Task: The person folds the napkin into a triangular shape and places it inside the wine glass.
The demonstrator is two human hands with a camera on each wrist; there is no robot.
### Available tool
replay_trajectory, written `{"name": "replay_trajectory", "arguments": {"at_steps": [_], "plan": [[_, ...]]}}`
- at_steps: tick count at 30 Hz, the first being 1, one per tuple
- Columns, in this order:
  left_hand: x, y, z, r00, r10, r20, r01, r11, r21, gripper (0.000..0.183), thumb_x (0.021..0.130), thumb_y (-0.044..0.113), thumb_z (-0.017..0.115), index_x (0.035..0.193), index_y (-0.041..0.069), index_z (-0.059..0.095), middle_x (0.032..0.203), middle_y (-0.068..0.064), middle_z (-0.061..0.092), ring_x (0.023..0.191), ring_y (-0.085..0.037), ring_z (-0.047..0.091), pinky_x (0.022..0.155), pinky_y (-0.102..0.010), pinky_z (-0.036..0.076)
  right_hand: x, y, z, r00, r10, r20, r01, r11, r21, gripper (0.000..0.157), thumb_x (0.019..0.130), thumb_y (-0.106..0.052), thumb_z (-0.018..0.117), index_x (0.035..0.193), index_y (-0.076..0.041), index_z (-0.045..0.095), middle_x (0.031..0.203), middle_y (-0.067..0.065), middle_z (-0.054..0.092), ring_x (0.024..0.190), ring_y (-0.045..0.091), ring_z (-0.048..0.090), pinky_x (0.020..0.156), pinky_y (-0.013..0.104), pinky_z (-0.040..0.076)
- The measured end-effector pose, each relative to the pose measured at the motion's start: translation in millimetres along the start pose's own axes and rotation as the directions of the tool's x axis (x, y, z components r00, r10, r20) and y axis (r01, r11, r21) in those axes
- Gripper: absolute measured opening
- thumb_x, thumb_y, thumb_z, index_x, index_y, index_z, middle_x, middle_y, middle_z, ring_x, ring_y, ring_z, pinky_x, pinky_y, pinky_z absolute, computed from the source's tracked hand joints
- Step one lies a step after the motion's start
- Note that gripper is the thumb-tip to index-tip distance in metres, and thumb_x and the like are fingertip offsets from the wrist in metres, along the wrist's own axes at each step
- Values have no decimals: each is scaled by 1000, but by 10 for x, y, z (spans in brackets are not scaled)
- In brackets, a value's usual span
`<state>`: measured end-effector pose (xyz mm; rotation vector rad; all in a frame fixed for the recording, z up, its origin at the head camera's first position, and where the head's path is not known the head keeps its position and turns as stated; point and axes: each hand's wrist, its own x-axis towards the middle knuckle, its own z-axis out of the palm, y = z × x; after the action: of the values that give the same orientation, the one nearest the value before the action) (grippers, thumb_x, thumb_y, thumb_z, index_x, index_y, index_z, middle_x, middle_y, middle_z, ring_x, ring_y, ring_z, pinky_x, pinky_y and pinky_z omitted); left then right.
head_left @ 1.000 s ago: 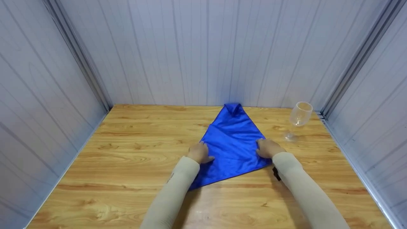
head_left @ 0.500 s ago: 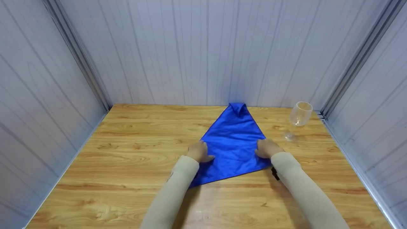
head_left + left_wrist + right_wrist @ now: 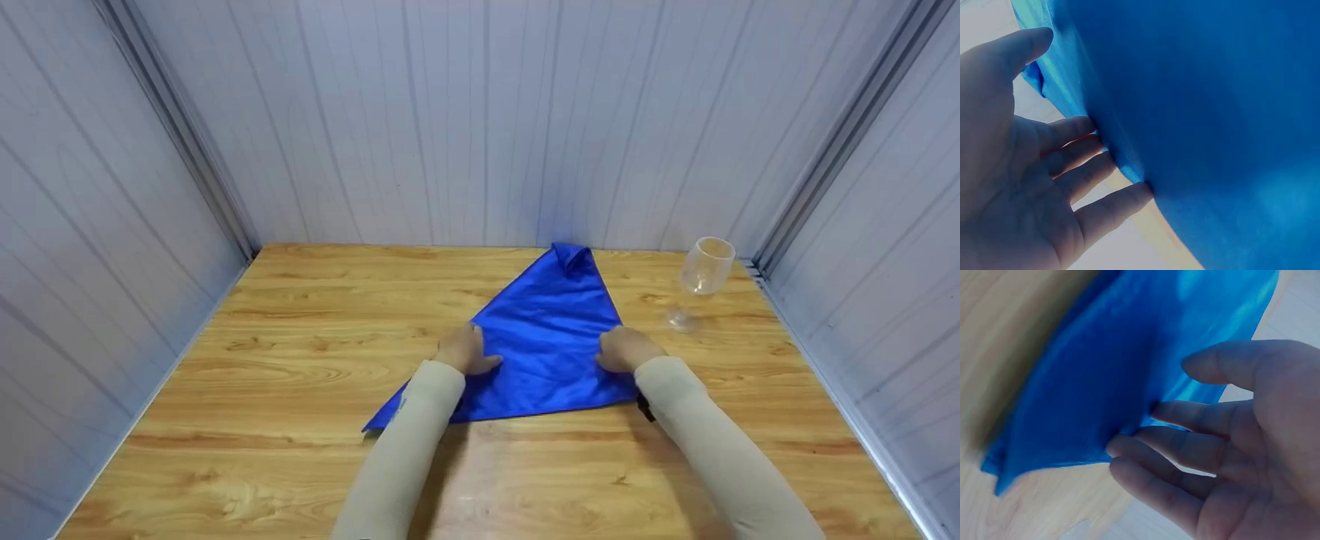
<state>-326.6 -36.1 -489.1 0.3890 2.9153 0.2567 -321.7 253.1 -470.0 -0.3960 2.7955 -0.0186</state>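
A shiny blue cloth [image 3: 544, 315], folded into a rough triangle, lies on the wooden table, its small turned-over tip close to the back wall. My left hand [image 3: 463, 351] is at its left edge. In the left wrist view the fingertips [image 3: 1137, 192] touch the cloth's edge, with the thumb held apart. At the right edge is my right hand [image 3: 624, 350]; in the right wrist view its slightly bent fingers [image 3: 1171, 444] touch the cloth and the thumb stays off to one side. The left sleeve partly hides the cloth's pointed lower left corner.
A clear stemmed glass [image 3: 707, 267] stands upright at the back right of the table [image 3: 300, 360], right of the cloth. Pale panel walls [image 3: 450, 127] enclose the table at the back and on both sides.
The cloth's far tip has shifted to the right and its lower left corner has swung out to the left, past the left forearm. Both hands have stayed at the edges, moving only slightly.
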Motion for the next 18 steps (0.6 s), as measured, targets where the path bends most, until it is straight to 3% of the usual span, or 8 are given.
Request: {"name": "replay_trajectory", "arguments": {"at_steps": [8, 13, 18], "plan": [[1, -24, 14, 1000, 15, -14, -15, 1000, -12, 75, 95, 46, 66, 142, -9, 46, 145, -24, 48, 129, -37, 52, 102, -46, 46, -51, -39, -12, 999, -36, -18, 36, 999, -33, 23, 93, -14, 60, 90, 6, 68, 96, 24, 67, 80, 30, 60, 78, 49, 53], [-5, -54, 10, 999, 28, -25, -30, 996, -83, 77, 95, 41, 67, 145, -11, 40, 149, -27, 41, 138, -37, 42, 112, -42, 35, -87, -104, -43, 999, -44, 13, 44, 998, -36, 26, 91, -17, 62, 96, 8, 68, 101, 26, 66, 88, 33, 63, 81, 49, 53], [5, -84, 15, 1000, 14, -17, -17, 987, -163, 76, 95, 40, 68, 146, -9, 40, 152, -25, 38, 140, -37, 39, 113, -45, 33, -101, -129, -67, 999, -29, 40, 30, 999, -30, 28, 91, -17, 63, 100, 8, 68, 106, 26, 65, 91, 31, 62, 83, 49, 52]]}}
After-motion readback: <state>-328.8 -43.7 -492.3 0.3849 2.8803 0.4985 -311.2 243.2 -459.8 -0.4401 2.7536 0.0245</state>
